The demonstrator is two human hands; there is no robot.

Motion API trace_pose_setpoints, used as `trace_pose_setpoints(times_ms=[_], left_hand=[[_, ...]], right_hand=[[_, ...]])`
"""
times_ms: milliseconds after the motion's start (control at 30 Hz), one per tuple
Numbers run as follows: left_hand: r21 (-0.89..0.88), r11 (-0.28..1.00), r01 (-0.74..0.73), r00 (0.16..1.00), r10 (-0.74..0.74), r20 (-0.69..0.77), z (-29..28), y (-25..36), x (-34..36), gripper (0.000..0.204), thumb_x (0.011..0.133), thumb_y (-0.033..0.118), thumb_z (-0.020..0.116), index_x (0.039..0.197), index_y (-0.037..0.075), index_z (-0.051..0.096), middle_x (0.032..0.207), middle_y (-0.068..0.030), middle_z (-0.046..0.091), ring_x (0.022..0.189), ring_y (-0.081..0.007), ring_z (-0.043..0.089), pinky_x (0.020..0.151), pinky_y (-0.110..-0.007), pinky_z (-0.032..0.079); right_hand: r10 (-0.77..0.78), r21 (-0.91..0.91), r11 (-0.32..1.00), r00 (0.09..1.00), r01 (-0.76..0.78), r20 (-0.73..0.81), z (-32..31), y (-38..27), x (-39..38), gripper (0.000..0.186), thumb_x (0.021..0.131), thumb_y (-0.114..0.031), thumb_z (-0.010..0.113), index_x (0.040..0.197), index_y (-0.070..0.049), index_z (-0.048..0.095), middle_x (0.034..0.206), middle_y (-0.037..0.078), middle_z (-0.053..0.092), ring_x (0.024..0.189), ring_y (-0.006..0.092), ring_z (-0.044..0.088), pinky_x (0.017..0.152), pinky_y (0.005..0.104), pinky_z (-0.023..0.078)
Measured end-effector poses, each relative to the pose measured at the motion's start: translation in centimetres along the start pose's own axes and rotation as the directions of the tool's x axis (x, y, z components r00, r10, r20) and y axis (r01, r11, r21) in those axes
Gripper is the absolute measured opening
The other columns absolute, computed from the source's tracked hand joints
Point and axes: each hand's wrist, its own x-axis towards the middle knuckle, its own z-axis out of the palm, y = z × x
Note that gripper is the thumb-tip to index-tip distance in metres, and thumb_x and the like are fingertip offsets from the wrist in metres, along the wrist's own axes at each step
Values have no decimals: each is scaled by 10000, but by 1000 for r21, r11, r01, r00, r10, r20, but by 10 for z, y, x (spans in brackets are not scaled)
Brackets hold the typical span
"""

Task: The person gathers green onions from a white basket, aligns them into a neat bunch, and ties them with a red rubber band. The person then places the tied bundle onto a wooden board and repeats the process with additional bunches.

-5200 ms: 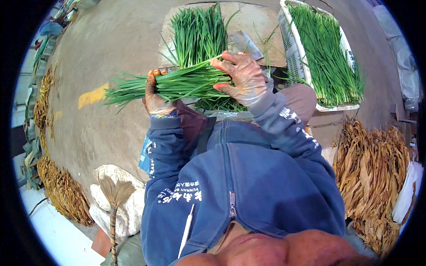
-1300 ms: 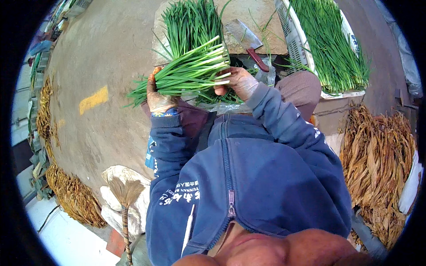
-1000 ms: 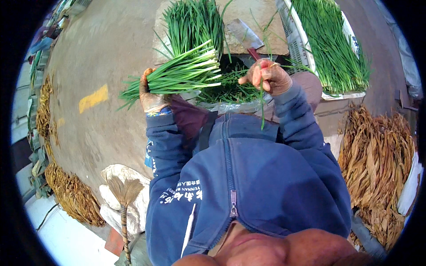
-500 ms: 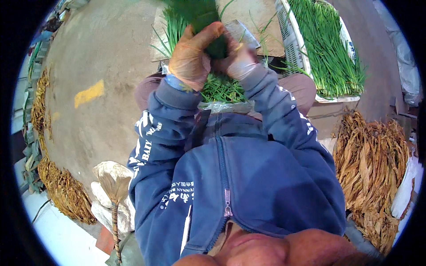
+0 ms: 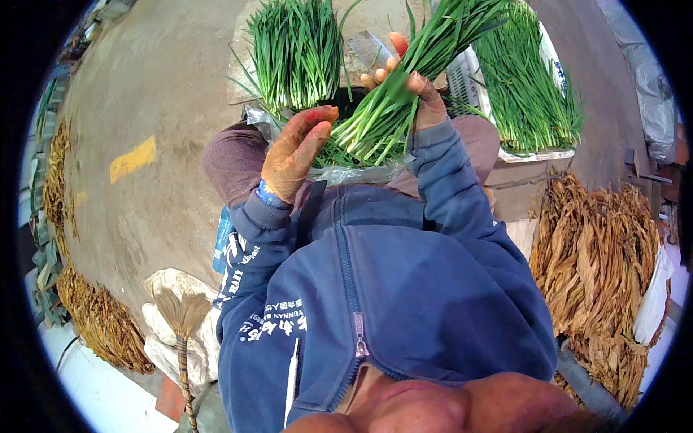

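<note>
right now the right hand (image 5: 415,90) is wrapped around a bunch of green chives (image 5: 404,94), gripping near the pale root ends, fingers curled round the stalks w/ the tips showing over the top. the bunch slants up and to the right, leaf tips reaching the top edge of the view, white ends pointing down-left toward the lap. left hand (image 5: 296,151) is flat and open, fingers together and stretched, palm side turned to the root ends; it sits just beside them, can't tell if it actually touches. hand looks stained orange-red, blue band at the wrist. both arms are in a blue zip hoodie (image 5: 390,303).

under the hands more loose chives (image 5: 339,155) lie on a clear plastic sheet (image 5: 354,173) across the lap. beyond, a laid-out pile of chives (image 5: 296,50) sits on a board on the concrete floor (image 5: 166,94), approx straight ahead-left. to the right a white crate (image 5: 534,153) holds another batch of chives (image 5: 527,86). dried brown leaves (image 5: 599,252) are heaped at far right, more dried bundles (image 5: 94,317) along the left edge. a straw broom (image 5: 180,317) lies over a white sack (image 5: 162,325) at lower left. yellow mark (image 5: 132,159) painted on the floor.
</note>
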Motion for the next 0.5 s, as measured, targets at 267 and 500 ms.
trace_pose_setpoints(times_ms=[267,500], left_hand=[[469,863,-191,976,218,-4,28,-2,19,357,840,249,657,1101,10,610,1027,-106,633,973,-156,576,846,-279,449],[-394,891,-227,970,170,-174,23,-19,37,180,890,139,582,987,-5,630,980,-129,659,918,-197,611,903,-307,436]], right_hand=[[40,-191,981,998,-29,57,2,5,3,744,786,-97,643,1424,-88,260,1134,72,607,1093,266,561,1046,481,375],[-91,-41,995,996,91,6,15,5,-1,687,803,-84,649,1402,-115,315,1107,29,599,1058,233,582,1017,467,410]])
